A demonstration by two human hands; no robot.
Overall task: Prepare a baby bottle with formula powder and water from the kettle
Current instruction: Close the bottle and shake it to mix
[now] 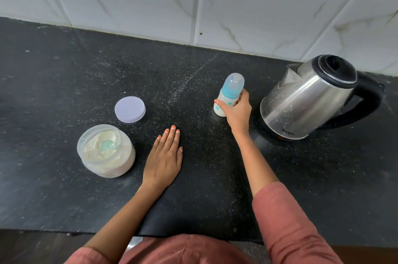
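Right hand [236,110] wraps the baby bottle [228,97], capped, upright on the black counter [215,188]; steel kettle [305,99] just right of that grip. Left hand [164,157] flat on counter, fingers straight. Open formula jar [105,150] just left of it, lid [130,109] beyond.

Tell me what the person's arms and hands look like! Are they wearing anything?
Both arms wear dusty pink-red sleeves: the right sleeve ends partway down the forearm, the left sleeve shows only at the bottom edge. The left hand and right hand have orange-painted nails. No rings, bangles or watch show.
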